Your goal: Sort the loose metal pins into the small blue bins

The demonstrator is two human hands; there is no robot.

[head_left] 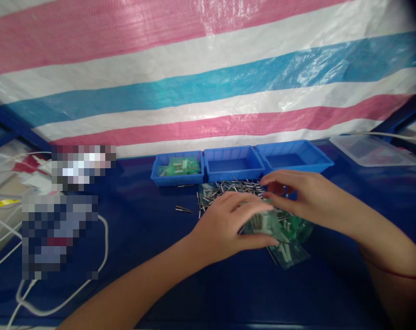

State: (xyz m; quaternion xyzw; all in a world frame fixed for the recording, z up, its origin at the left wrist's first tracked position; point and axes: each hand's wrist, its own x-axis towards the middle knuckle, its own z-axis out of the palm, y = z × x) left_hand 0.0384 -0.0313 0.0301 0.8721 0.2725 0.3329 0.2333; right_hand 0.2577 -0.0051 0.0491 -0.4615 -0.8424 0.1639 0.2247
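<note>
My left hand (224, 224) is closed round a small clear greenish plastic bag (263, 222) with pale pieces inside, thumb below and fingers above. My right hand (297, 190) hovers over the right side of the pile, its curved fingers and thumb apart, and nothing shows between them. Beneath and behind both hands spreads a pile of thin metal pins, rivet-like in shape (240, 185). Another small plastic bag (288, 254) lies in front of the pile, partly under green plastic (302, 228). My hands hide much of the pile's middle.
Three blue bins stand in a row behind the pile: a left bin (159, 178) with green bags (183, 166), a middle bin (233, 174) and a right bin (297, 160). A clear plastic lid (373, 150) lies right. White cables (106, 247) loop at left. Loose pins (183, 209) lie nearby.
</note>
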